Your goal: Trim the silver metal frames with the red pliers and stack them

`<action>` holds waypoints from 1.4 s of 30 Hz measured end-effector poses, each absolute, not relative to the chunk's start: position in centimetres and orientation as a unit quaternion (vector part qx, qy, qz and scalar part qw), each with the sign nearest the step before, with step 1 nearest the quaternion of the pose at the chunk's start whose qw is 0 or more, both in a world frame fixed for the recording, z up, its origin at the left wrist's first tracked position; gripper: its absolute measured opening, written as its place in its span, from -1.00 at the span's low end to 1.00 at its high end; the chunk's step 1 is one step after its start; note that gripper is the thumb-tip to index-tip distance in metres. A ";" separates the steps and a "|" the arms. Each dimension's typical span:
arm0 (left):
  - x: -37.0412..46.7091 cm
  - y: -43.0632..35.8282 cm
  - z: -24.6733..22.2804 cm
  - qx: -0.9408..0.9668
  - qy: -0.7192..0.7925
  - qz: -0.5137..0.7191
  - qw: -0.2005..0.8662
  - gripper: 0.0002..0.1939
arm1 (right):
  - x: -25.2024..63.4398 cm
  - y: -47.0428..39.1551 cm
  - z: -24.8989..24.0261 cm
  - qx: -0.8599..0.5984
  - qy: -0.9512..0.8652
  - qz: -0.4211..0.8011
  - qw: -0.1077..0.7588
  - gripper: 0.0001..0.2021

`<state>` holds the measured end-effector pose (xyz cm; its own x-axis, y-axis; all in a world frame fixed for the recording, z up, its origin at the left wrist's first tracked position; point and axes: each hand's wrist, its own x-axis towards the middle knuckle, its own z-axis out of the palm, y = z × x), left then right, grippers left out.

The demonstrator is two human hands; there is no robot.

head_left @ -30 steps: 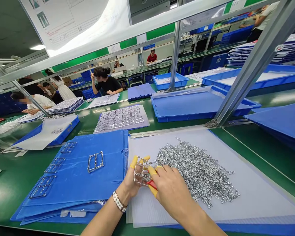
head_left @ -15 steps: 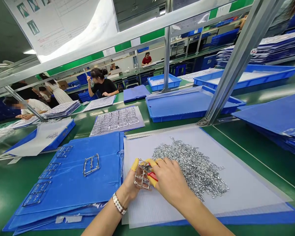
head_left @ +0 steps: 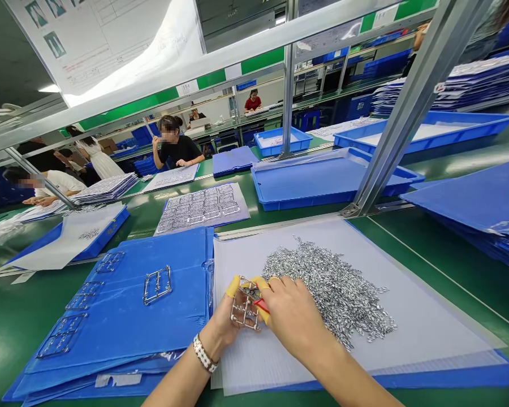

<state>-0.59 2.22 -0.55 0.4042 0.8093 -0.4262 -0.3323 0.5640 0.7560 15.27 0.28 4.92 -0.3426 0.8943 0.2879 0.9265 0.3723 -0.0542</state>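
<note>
Left hand [head_left: 224,321] pinches silvery rectangular openwork frame [head_left: 246,325], right hand [head_left: 294,310] grips small red-handled tool [head_left: 261,306] at its upper part, apparently mid-tooling, next move calling for steady frame and aligned tips, over white sheet [head_left: 241,251] beside silvery small-piece pile [head_left: 322,282].

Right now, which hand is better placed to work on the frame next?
Likely the right hand: it grips the red-handled tool at the frame, while the left hand holds it.
</note>
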 end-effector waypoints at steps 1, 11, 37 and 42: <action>-0.7 2.2 -0.5 0.290 0.397 0.359 0.793 -0.28 | 15.5 0.2 4.8 -0.557 -0.816 -0.059 0.143 -0.75; -1.0 2.4 0.1 0.253 0.329 0.329 0.849 -0.21 | 17.0 -0.6 3.5 -0.584 -0.805 -0.037 0.103 -0.75; -1.2 2.2 0.0 0.275 0.397 0.335 0.809 -0.22 | 16.3 0.1 3.8 -0.550 -0.828 -0.074 0.079 -0.84; -1.2 2.3 -0.2 0.263 0.395 0.328 0.816 -0.19 | 16.1 0.0 3.8 -0.555 -0.825 -0.076 0.072 -0.84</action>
<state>-1.24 2.30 -0.15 0.4713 0.7445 -0.4729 -0.3282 0.6457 0.6894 16.10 0.01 3.82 -0.3733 0.9052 0.2033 0.9271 0.3719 0.0466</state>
